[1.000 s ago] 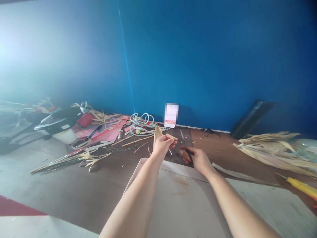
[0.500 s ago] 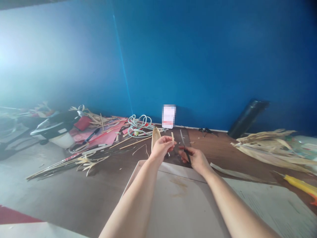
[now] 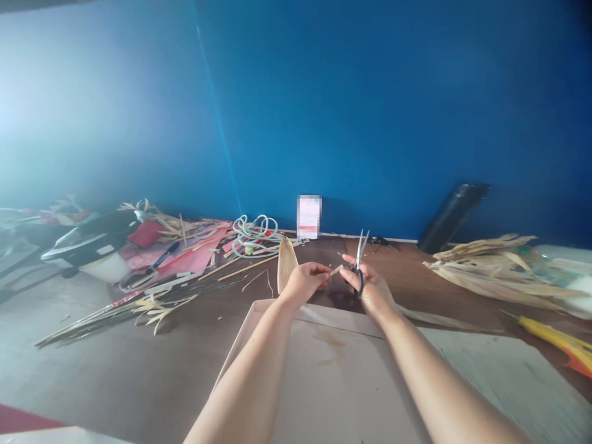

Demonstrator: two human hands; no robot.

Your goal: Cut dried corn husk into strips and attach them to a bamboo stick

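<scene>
The left hand (image 3: 305, 280) pinches a narrow straw-coloured strip (image 3: 337, 270), while the right hand (image 3: 375, 297) grips black-handled metal scissors (image 3: 359, 267) pointing forward, apparently to hold them clear of it.

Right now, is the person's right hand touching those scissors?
Touching: the head view shows the right hand holding the scissors by the black handles.

Both forearms (image 3: 266, 354) are bare, long and smooth-sided, tapering towards the wrists (image 3: 287, 301); the hands (image 3: 303, 283) are bare too.
</scene>
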